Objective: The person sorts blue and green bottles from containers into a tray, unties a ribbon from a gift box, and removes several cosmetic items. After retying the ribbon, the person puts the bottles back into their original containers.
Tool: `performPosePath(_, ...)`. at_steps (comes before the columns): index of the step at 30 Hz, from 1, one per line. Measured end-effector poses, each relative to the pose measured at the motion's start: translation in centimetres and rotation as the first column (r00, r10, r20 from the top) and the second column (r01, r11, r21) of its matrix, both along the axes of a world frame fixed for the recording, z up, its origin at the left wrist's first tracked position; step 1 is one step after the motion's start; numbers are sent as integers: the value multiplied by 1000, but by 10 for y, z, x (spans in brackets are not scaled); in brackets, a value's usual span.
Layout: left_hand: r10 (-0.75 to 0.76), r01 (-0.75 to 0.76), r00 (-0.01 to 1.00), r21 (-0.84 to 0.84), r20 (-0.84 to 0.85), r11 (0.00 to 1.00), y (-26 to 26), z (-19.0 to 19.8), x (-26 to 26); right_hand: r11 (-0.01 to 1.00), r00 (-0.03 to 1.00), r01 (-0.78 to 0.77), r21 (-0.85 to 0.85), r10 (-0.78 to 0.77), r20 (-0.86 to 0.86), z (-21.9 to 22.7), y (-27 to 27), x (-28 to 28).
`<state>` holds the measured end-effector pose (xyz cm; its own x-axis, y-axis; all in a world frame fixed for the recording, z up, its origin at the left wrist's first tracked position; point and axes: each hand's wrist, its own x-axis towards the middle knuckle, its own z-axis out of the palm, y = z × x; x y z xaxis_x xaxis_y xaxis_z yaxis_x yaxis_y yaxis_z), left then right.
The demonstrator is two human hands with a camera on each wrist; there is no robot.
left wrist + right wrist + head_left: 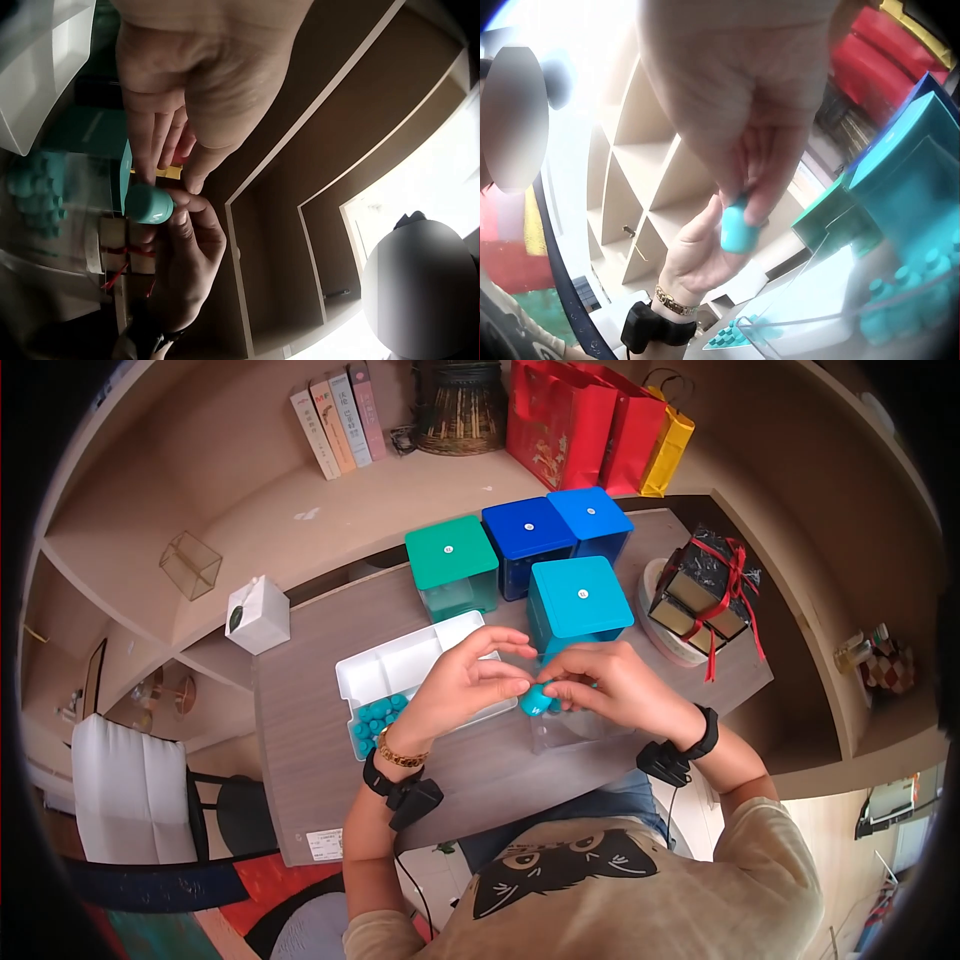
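Observation:
My right hand (615, 685) pinches a small turquoise bottle-shaped piece (535, 701) between thumb and fingers; a white letter mark shows on its rounded end. Close beside it is my left hand (465, 680), its fingers loosely extended and fingertips right at the piece. In the left wrist view the piece (148, 204) lies just under the left fingertips. Below the hands stands a clear box (565, 735); the right wrist view shows several like pieces (907, 300) standing in it. More turquoise pieces (376, 722) fill one compartment of the white tray (362, 678) to the left.
Behind the hands stand a turquoise-lidded box (580, 595), a green-lidded box (450, 555), a dark blue one (528, 525) and a lighter blue one (590, 510). At right, ribbon-tied black boxes (705, 585) rest on a round tray. A white tissue box (258, 615) sits left.

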<state>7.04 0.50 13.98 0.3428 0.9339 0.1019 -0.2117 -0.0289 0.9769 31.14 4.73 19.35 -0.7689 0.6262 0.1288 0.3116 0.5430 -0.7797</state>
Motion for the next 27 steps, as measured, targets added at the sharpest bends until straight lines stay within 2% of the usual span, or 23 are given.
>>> performPosePath(1, -11, 12, 1000, 11, -11, 1000, -1, 1, 1, 999, 1000, 7, 46, -8, 14, 3, -2, 3)
performPosePath(4, 81, -57, 967, 107, -240, 993, -3, 6, -4, 975, 995, 1, 224, -24, 97, 4, -7, 16)
performPosePath(7, 205, -97, 833, 228, -513, 969, -2, 13, -23, 975, 980, -83, 204, 44, 192, -9, 0, 23)
performPosePath(8, 266, -112, 763, 284, -589, 952, -3, 12, -29, 975, 973, -106, 194, 61, 223, -18, 2, 24)
performPosePath(9, 264, -78, 640, 281, -722, 957, -4, 10, -36, 974, 964, -129, 184, 80, 252, -27, 6, 24)
performPosePath(11, 251, -26, 328, 257, -911, 966, -8, 3, -50, 974, 945, -169, 153, 116, 305, -37, 10, 19)
performPosePath(12, 284, 28, 167, 292, -944, 956, -11, -5, -55, 974, 935, -183, 130, 132, 330, -39, 10, 15)
performPosePath(15, 188, 46, 72, 192, -979, 980, -7, -24, -61, 963, 905, -229, 140, 158, 396, -55, 11, 6)
performPosePath(16, 195, 62, 88, 201, -977, 978, -2, -36, -65, 958, 895, -241, 157, 157, 417, -60, 12, 4)
performPosePath(19, 53, 50, -29, 51, -998, 997, 7, -33, -55, 952, 888, -262, 155, 175, 425, -70, 12, 1)
performPosePath(22, 35, 20, -159, 33, -987, 999, 9, -41, -46, 952, 870, -259, 165, 156, 467, -74, 12, 0)
performPosePath(25, -6, 18, -219, -10, -976, 1000, 10, -38, -38, 954, 889, -249, 170, 155, 431, -81, 14, -1)
performPosePath(27, 59, 47, -189, 51, -980, 998, 10, -46, -41, 953, 894, -251, 168, 162, 418, -82, 14, -2)
